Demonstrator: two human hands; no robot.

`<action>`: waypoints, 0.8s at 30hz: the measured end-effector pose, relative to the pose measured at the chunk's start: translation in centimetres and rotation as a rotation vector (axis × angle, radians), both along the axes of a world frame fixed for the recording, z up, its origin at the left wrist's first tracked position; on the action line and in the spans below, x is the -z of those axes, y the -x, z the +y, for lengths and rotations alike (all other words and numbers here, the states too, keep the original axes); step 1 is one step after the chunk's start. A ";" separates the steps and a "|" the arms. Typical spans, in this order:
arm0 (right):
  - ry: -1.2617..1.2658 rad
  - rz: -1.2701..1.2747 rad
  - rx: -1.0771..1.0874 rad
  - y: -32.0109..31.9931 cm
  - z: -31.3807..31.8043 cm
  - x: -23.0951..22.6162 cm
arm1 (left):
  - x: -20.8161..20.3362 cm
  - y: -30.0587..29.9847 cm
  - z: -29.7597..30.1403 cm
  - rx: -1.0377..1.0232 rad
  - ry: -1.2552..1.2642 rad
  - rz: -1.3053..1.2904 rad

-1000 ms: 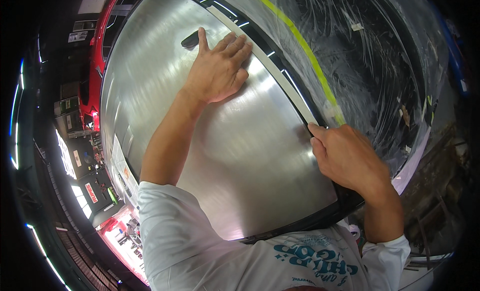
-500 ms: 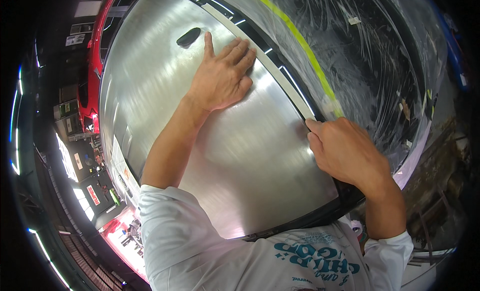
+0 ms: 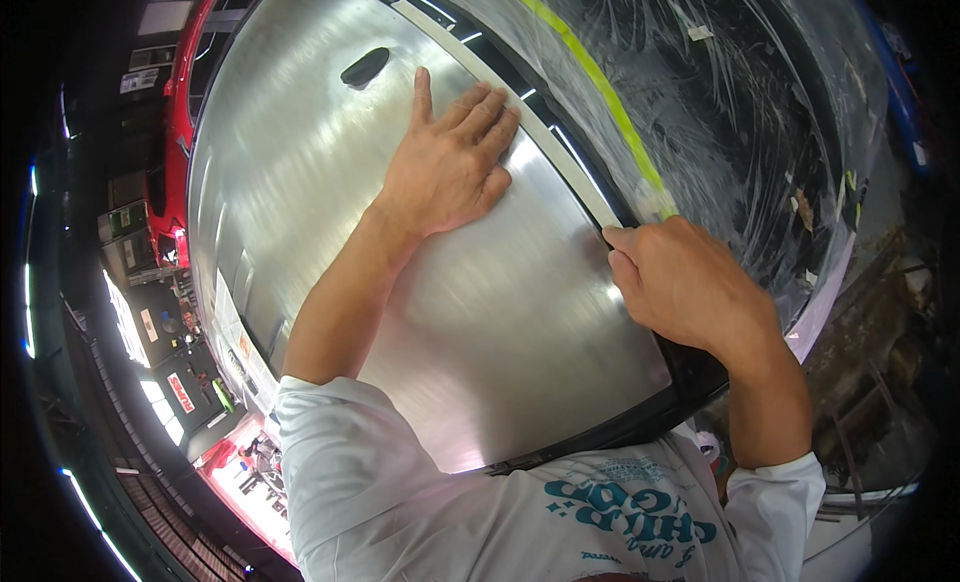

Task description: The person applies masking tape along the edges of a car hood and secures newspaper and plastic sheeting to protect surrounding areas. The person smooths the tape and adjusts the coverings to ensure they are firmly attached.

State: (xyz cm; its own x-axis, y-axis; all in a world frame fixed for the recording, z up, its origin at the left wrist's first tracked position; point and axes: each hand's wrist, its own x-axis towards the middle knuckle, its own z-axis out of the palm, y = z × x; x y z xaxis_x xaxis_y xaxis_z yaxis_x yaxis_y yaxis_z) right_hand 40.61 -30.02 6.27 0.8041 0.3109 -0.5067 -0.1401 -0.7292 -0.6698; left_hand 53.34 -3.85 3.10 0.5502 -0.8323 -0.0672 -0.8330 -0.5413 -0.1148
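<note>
Beneath my arms lies a brushed silver car roof panel [image 3: 520,342]. A pale masking tape strip [image 3: 545,137] runs along its right edge, beside glossy black trim [image 3: 495,60]. My left hand [image 3: 450,157] rests flat on the panel, fingers spread, with its fingertips at the tape. Lower right, my right hand [image 3: 680,277] is closed, thumb and forefinger pinching the near end of the tape. Whatever else sits inside that hand is hidden. A small black fin-shaped antenna [image 3: 365,68] stands on the panel beyond my left hand.
Wrinkled clear plastic sheeting [image 3: 730,112] covers the dark surface at right, held by a yellow-green tape line [image 3: 600,77]. A red car [image 3: 170,172] stands at far left. Shelves and wall items [image 3: 150,327] line the left side.
My left hand has slid slightly along the tape toward my right hand. The right hand keeps its pinch at the same spot on the panel edge; the whole view has shifted a little.
</note>
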 end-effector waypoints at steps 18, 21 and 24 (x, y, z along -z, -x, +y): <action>0.043 -0.015 -0.043 -0.1 0.6 0.0 | 0.6 3.0 -1.0 0.032 0.064 0.077; 0.045 -0.023 -0.044 -0.1 0.6 0.1 | 0.6 3.1 -0.9 0.029 0.073 0.101; 0.033 -0.029 -0.043 -0.1 0.6 0.2 | 0.6 3.1 -0.8 0.032 0.081 0.094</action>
State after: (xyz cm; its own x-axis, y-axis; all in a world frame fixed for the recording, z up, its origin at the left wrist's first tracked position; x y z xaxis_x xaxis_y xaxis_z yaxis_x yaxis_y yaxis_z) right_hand 40.72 -29.40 6.09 0.8048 0.3292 -0.4939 -0.0890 -0.7558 -0.6487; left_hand 50.22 -4.62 2.46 0.5179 -0.8541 -0.0491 -0.8549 -0.5188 0.0072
